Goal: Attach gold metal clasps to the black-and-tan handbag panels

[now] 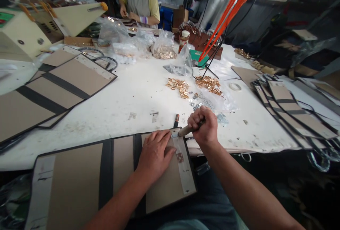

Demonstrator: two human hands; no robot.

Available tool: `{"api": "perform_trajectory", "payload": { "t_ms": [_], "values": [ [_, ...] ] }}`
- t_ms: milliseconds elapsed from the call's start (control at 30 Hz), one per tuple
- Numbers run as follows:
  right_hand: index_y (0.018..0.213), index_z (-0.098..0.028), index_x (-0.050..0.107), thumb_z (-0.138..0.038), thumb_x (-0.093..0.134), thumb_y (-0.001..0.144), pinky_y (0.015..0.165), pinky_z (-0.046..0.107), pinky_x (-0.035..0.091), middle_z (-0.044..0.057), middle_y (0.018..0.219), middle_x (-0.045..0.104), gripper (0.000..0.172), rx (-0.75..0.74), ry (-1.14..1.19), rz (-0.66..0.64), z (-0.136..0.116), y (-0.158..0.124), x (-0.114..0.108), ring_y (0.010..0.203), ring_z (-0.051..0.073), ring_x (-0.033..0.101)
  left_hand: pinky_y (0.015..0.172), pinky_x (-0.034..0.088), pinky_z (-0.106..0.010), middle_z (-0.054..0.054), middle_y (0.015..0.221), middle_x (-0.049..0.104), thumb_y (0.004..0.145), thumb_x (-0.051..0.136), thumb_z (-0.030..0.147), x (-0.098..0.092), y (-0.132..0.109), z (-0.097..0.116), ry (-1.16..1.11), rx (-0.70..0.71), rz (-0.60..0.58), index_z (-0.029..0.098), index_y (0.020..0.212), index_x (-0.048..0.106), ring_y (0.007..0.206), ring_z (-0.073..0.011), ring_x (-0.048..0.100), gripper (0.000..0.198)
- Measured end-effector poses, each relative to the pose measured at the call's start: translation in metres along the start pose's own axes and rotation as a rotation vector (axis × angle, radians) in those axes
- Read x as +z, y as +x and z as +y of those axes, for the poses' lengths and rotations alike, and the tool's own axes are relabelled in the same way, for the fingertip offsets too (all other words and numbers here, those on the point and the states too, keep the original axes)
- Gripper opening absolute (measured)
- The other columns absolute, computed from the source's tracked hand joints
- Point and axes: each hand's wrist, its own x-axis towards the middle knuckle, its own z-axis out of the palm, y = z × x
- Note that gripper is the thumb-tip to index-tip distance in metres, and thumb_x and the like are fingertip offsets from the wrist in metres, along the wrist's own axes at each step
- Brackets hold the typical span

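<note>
A beige bag panel (77, 177) with dark bands and pale end strips lies across the table's front edge and over my lap. My left hand (155, 155) rests flat on its right part, fingers stretched toward the far corner. My right hand (203, 124) is wrapped round a tool with a round, brownish handle (186, 130). The tool's lower end meets the pale strip (183, 168) at the panel's far right corner; its tip is hard to make out. Just beyond that corner sticks out a dark strap end (176, 119) with copper-coloured metal on it.
Gold-coloured metal fittings (178, 86) and small silvery plates (203, 102) lie in loose piles ahead. More panels are stacked at left (66, 81) and right (285, 99). A cream machine (71, 19) stands far left. Orange straps (225, 14) hang down. A co-worker (140, 3) works across the table.
</note>
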Motion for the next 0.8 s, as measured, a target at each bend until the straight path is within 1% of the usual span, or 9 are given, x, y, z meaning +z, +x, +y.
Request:
{"api": "perform_trajectory", "payload": {
  "t_ms": [100,167,267,333,400,533,633,700,800],
  "values": [
    [0.062,-0.024,0.035,-0.043,0.067,0.085,0.041,0.025,0.030,-0.009,0.054,0.033,0.044,0.013,-0.015,0.005,0.009,0.002,-0.002,0.039,0.008,0.030,0.110,0.048,-0.053,-0.010,0.145,0.065,0.094,0.072,0.029,0.001,0.000,-0.001,0.001,-0.003,-0.012,0.021,0.141,0.061,0.132,-0.0333,0.056,0.049],
    [0.062,-0.025,0.035,-0.045,0.067,0.087,0.040,0.025,0.027,-0.009,0.052,0.035,0.045,-0.003,-0.072,-0.043,0.014,-0.003,0.001,0.039,0.008,0.029,0.110,0.048,-0.053,-0.010,0.145,0.065,0.095,0.072,0.030,0.001,-0.001,-0.001,0.003,-0.002,-0.015,0.022,0.141,0.061,0.133,-0.0334,0.056,0.048],
    [0.059,-0.024,0.040,-0.048,0.069,0.091,0.043,0.026,0.030,-0.006,0.049,0.042,0.049,-0.014,-0.254,-0.200,0.015,-0.010,0.014,0.041,0.010,0.035,0.110,0.048,-0.054,-0.011,0.143,0.066,0.095,0.071,0.030,0.000,-0.001,-0.001,-0.002,0.001,-0.006,0.022,0.139,0.063,0.131,-0.0336,0.057,0.046],
    [0.056,-0.023,0.045,-0.050,0.071,0.093,0.046,0.026,0.033,-0.005,0.048,0.046,0.053,-0.012,-0.407,-0.311,0.009,-0.011,0.024,0.045,0.010,0.039,0.109,0.049,-0.054,-0.012,0.142,0.067,0.095,0.072,0.031,0.000,-0.001,-0.001,-0.015,-0.003,-0.003,0.021,0.138,0.063,0.130,-0.0332,0.057,0.045],
    [0.054,-0.022,0.047,-0.051,0.071,0.093,0.048,0.026,0.034,-0.005,0.047,0.046,0.055,-0.025,-0.490,-0.362,0.001,-0.010,0.030,0.046,0.010,0.040,0.110,0.049,-0.054,-0.011,0.143,0.066,0.095,0.072,0.031,0.000,-0.001,-0.001,-0.023,-0.008,-0.002,0.021,0.139,0.063,0.131,-0.0328,0.057,0.046],
    [0.054,-0.022,0.047,-0.053,0.067,0.096,0.046,0.026,0.034,-0.004,0.046,0.047,0.056,-0.060,-0.444,-0.349,-0.003,-0.007,0.027,0.043,0.010,0.040,0.113,0.046,-0.054,-0.010,0.146,0.065,0.096,0.071,0.032,0.001,-0.002,0.001,-0.011,-0.011,0.002,0.022,0.142,0.061,0.134,-0.0333,0.055,0.049],
    [0.052,-0.023,0.045,-0.051,0.067,0.096,0.044,0.026,0.032,-0.004,0.044,0.047,0.056,-0.022,-0.429,-0.369,0.003,-0.007,0.023,0.042,0.010,0.039,0.112,0.047,-0.054,-0.011,0.145,0.065,0.095,0.072,0.032,0.001,-0.002,0.001,-0.020,-0.016,-0.009,0.021,0.141,0.060,0.133,-0.0339,0.055,0.049],
    [0.052,-0.023,0.045,-0.049,0.066,0.096,0.045,0.026,0.032,-0.005,0.044,0.046,0.056,-0.006,-0.456,-0.397,0.001,-0.008,0.029,0.042,0.010,0.038,0.114,0.046,-0.054,-0.012,0.146,0.064,0.093,0.074,0.032,0.001,-0.002,0.001,-0.027,-0.026,-0.003,0.019,0.140,0.059,0.133,-0.0342,0.054,0.051],
    [0.052,-0.022,0.043,-0.046,0.065,0.097,0.047,0.025,0.030,-0.005,0.047,0.043,0.055,-0.029,-0.517,-0.498,-0.010,-0.012,0.050,0.046,0.009,0.037,0.117,0.044,-0.055,-0.014,0.145,0.062,0.092,0.075,0.032,0.004,-0.002,-0.001,-0.042,-0.035,0.019,0.018,0.139,0.058,0.136,-0.0348,0.052,0.052]
  ]
}}
